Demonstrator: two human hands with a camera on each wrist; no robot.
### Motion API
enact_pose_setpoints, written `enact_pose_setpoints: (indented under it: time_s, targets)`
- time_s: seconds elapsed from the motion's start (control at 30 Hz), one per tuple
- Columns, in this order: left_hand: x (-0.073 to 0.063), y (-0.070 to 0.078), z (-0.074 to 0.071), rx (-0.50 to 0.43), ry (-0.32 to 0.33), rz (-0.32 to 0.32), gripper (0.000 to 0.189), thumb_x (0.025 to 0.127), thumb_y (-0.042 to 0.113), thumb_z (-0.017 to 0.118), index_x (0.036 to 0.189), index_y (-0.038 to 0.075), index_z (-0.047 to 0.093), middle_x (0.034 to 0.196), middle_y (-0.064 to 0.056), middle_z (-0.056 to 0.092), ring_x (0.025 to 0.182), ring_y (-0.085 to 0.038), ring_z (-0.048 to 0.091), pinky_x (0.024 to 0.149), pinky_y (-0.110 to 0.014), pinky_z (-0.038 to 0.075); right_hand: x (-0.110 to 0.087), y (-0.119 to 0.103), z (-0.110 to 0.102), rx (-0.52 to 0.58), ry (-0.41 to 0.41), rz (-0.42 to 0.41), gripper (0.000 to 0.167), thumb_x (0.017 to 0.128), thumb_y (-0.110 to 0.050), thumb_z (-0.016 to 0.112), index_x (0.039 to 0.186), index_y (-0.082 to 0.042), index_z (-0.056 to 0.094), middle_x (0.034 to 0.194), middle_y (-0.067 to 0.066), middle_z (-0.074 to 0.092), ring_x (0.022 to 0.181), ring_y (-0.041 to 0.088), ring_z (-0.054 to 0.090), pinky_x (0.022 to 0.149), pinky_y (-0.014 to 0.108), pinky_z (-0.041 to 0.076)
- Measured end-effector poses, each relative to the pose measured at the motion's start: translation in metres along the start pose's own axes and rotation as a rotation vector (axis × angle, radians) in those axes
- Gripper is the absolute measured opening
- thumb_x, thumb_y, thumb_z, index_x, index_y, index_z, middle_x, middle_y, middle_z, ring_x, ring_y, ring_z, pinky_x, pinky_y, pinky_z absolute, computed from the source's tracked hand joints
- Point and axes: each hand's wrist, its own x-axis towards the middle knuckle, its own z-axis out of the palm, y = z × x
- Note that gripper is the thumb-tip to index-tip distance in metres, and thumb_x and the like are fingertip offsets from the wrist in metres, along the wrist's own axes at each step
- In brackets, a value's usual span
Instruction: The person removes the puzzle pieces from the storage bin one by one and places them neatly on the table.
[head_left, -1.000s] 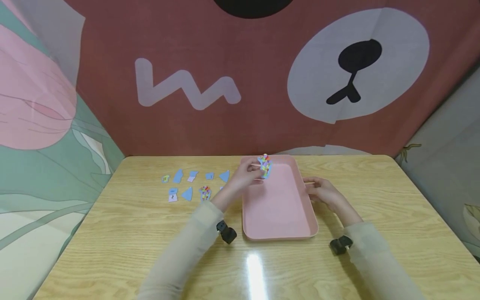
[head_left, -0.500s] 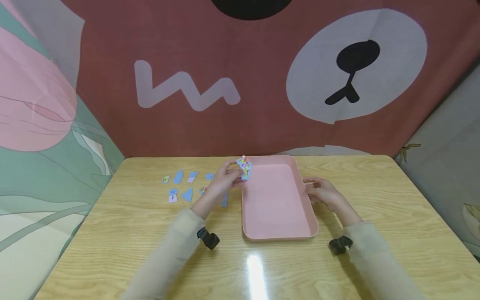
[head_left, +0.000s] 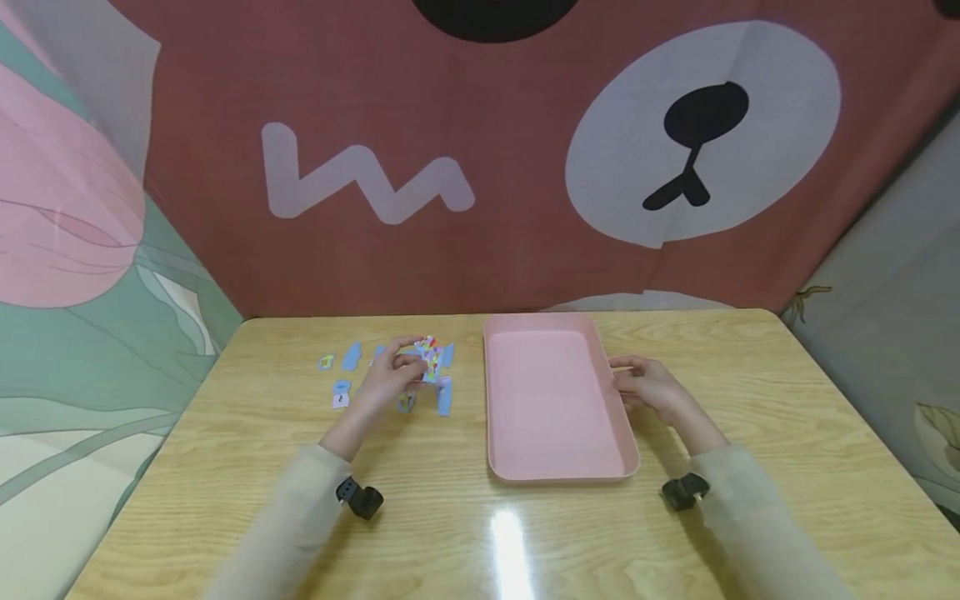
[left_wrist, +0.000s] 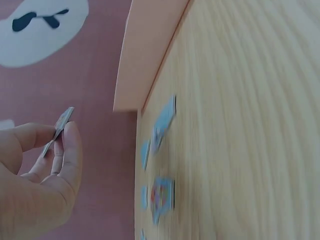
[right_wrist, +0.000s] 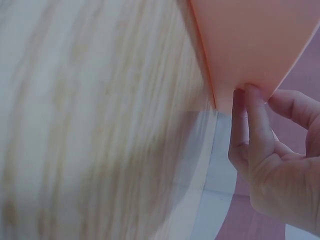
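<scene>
My left hand pinches a flat, blue-edged puzzle piece with a multicoloured pattern between thumb and fingers. In the left wrist view that thin piece is seen nearly edge-on, raised above the tabletop. Below and around this hand lie several small blue pieces, among them a tall narrow one; some are partly hidden by the hand. A shallow pink tray stands to the right with nothing in it. My right hand rests its fingertips against the tray's right wall, fingers loosely bent, as the right wrist view also shows.
Further left lie a small piece with a yellow-green print, a plain blue piece and a blue-and-white piece. A printed cloth hangs behind the wooden table's back edge.
My left hand has moved left, carrying the patterned piece from above the tray to above the group of blue pieces. The right hand stays at the tray's side.
</scene>
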Motion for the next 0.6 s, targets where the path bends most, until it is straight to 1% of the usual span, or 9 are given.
enact_pose_setpoints:
  time_s: [0.1, 0.17, 0.23, 0.27, 0.43, 0.53, 0.6]
  targets:
    - [-0.005, -0.003, -0.013, 0.040, 0.035, -0.025, 0.051, 0.097, 0.012, 0.050, 0.145, 0.006, 0.032, 0.119, -0.012, 0.052, 0.092, -0.009, 0.056, 0.100, -0.041, 0.051, 0.000, 0.000, 0.000, -0.005, 0.002, 0.001, 0.052, 0.094, -0.008, 0.050, 0.139, 0.014, 0.034, 0.117, 0.023, 0.055, 0.090, 0.005, 0.063, 0.078, 0.020, 0.056]
    - [-0.008, -0.004, -0.021, 0.040, 0.057, -0.039, 0.051, 0.096, 0.010, 0.052, 0.144, 0.005, 0.034, 0.120, -0.012, 0.050, 0.095, -0.010, 0.056, 0.101, -0.041, 0.050, -0.001, 0.000, 0.000, -0.012, 0.004, 0.005, 0.053, 0.094, -0.008, 0.050, 0.139, 0.013, 0.034, 0.118, 0.023, 0.055, 0.091, 0.006, 0.063, 0.079, 0.020, 0.056]
    - [-0.011, -0.006, -0.029, 0.059, 0.080, -0.050, 0.051, 0.096, 0.010, 0.053, 0.144, 0.005, 0.036, 0.121, -0.012, 0.049, 0.096, -0.008, 0.056, 0.100, -0.037, 0.051, -0.001, -0.001, 0.000, -0.016, 0.008, 0.010, 0.053, 0.094, -0.009, 0.050, 0.139, 0.013, 0.034, 0.120, 0.025, 0.054, 0.091, 0.006, 0.063, 0.079, 0.020, 0.056]
    - [-0.012, -0.007, -0.033, 0.053, 0.089, -0.055, 0.051, 0.095, 0.009, 0.054, 0.143, 0.005, 0.036, 0.120, -0.012, 0.048, 0.095, -0.008, 0.056, 0.098, -0.035, 0.052, -0.001, -0.001, 0.000, -0.017, 0.009, 0.012, 0.053, 0.094, -0.009, 0.050, 0.139, 0.013, 0.034, 0.121, 0.026, 0.054, 0.092, 0.007, 0.063, 0.079, 0.020, 0.056]
    - [-0.021, -0.011, -0.052, 0.050, 0.107, -0.065, 0.054, 0.096, 0.010, 0.054, 0.145, 0.002, 0.034, 0.124, -0.013, 0.049, 0.092, 0.000, 0.057, 0.089, -0.020, 0.054, 0.000, -0.001, 0.000, -0.011, 0.008, 0.018, 0.053, 0.094, -0.009, 0.051, 0.139, 0.013, 0.033, 0.122, 0.027, 0.053, 0.090, 0.006, 0.063, 0.079, 0.020, 0.056]
    - [-0.026, -0.014, -0.065, 0.061, 0.139, -0.075, 0.056, 0.096, 0.011, 0.054, 0.145, 0.000, 0.031, 0.129, -0.017, 0.048, 0.089, 0.003, 0.058, 0.087, -0.017, 0.053, 0.001, 0.000, 0.000, 0.008, 0.004, 0.026, 0.053, 0.094, -0.009, 0.051, 0.140, 0.012, 0.033, 0.120, 0.023, 0.054, 0.087, 0.003, 0.062, 0.078, 0.020, 0.056]
    - [-0.029, -0.017, -0.074, 0.076, 0.172, -0.083, 0.056, 0.096, 0.012, 0.054, 0.145, -0.001, 0.029, 0.131, -0.018, 0.048, 0.087, 0.005, 0.058, 0.087, -0.016, 0.053, 0.001, 0.000, 0.000, 0.019, -0.001, 0.028, 0.053, 0.095, -0.008, 0.052, 0.140, 0.012, 0.032, 0.118, 0.021, 0.055, 0.086, 0.001, 0.061, 0.079, 0.019, 0.056]
